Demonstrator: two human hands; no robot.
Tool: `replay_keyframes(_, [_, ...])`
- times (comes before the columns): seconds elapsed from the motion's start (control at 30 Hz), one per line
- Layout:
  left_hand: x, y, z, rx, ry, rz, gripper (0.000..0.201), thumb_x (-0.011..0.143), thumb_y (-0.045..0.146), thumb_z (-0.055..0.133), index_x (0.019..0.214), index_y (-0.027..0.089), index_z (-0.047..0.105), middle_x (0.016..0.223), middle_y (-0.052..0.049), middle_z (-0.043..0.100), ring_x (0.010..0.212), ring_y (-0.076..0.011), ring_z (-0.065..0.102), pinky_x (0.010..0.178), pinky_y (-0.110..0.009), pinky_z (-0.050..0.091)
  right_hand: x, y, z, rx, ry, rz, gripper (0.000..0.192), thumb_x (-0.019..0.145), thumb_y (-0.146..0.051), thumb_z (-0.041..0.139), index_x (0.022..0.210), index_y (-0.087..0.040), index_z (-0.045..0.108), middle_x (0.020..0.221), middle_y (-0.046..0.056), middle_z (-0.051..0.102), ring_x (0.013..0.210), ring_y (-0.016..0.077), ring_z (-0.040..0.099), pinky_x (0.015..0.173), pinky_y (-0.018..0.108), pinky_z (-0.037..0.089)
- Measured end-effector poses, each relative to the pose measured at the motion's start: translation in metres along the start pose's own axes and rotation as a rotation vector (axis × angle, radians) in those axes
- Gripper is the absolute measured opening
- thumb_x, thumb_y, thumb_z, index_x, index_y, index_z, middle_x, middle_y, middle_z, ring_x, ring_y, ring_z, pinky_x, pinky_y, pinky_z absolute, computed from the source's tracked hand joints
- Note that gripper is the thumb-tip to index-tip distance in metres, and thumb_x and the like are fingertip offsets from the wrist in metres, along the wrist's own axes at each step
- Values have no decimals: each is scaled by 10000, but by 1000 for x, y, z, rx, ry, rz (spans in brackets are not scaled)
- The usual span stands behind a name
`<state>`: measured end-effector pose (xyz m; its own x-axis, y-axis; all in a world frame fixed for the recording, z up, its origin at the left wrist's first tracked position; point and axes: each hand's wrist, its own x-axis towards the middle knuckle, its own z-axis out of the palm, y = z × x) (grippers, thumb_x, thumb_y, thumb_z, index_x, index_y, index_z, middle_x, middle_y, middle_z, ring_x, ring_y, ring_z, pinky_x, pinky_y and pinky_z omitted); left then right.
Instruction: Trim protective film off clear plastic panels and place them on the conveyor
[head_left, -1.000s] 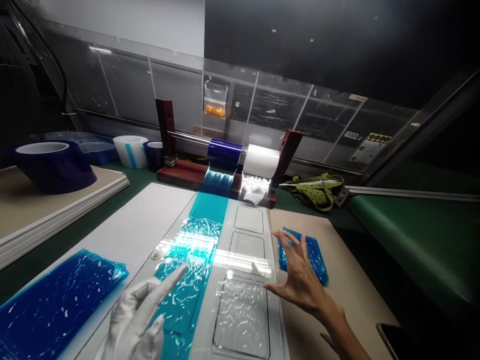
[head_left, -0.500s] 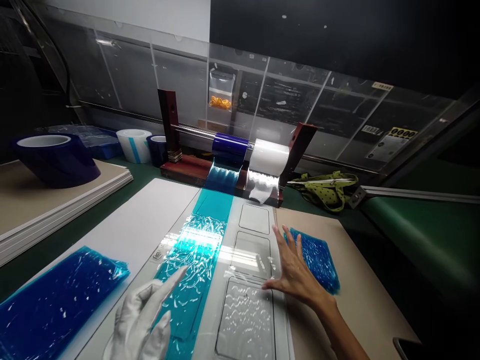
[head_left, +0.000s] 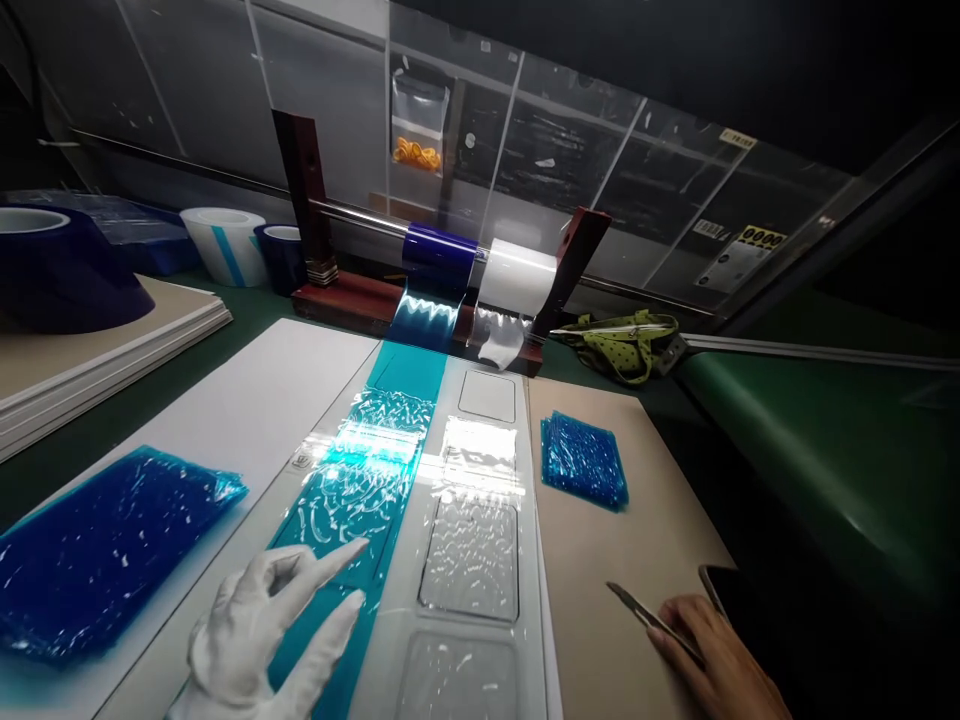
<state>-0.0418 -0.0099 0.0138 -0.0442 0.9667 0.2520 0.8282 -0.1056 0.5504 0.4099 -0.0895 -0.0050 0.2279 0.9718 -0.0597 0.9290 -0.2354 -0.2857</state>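
Observation:
My left hand [head_left: 259,630], in a white glove, is over the lower part of the blue film strip [head_left: 397,370]. Its index finger and thumb are stretched out and apart with nothing between them; the other fingers curl in. Bare, my right hand [head_left: 712,655] is closed round a scalpel [head_left: 626,605] at the lower right, the blade pointing up and left over the beige board. Between the hands runs clear film [head_left: 469,560] over rounded rectangular outlines. A stack of small blue film pieces [head_left: 583,460] lies beyond my right hand.
A dark red stand [head_left: 352,300] carries a blue film roll [head_left: 439,255] and a clear film roll [head_left: 521,272]. Larger blue film sheets [head_left: 112,550] lie at left. A big tape roll [head_left: 75,285] rests on stacked boards [head_left: 187,320]. A green polka-dot pouch [head_left: 622,345] is behind.
My right hand has left the clear film, moved down and right, and now grips a scalpel. My left hand has shifted slightly left. The view has tilted downward.

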Motion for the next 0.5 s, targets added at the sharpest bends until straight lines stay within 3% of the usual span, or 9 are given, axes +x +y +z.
replay_keyframes(0.1, [-9,3,-2,76,-36,91,333,875,554,458,1108,430,662,945,-17,551,883,-220,575,743,-392,494,-1,-13,0,86,82,-3,293,897,-534,486,867,-263,594,839,24,697,723,197,707,570,258,557])
replay_keyframes(0.23, [-19,4,-2,241,-88,267,253,863,447,502,1006,403,705,783,3,556,671,-155,565,586,-283,458,3,-54,-14,209,157,-115,317,903,-499,526,1071,-245,615,979,65,721,904,221,707,668,267,573])
replay_keyframes(0.37, [-34,3,7,358,1,317,204,853,347,537,878,282,729,747,-11,564,631,-142,529,600,-288,441,4,-114,-23,155,79,-332,220,975,-357,438,1012,-258,631,991,37,695,842,173,694,697,256,528])
replay_keyframes(0.5, [-47,1,22,428,47,438,282,796,185,535,936,338,726,765,-10,581,673,-140,533,603,-271,424,5,-165,-14,-8,30,-510,244,985,-259,416,937,-254,655,879,1,678,667,122,639,558,229,396])
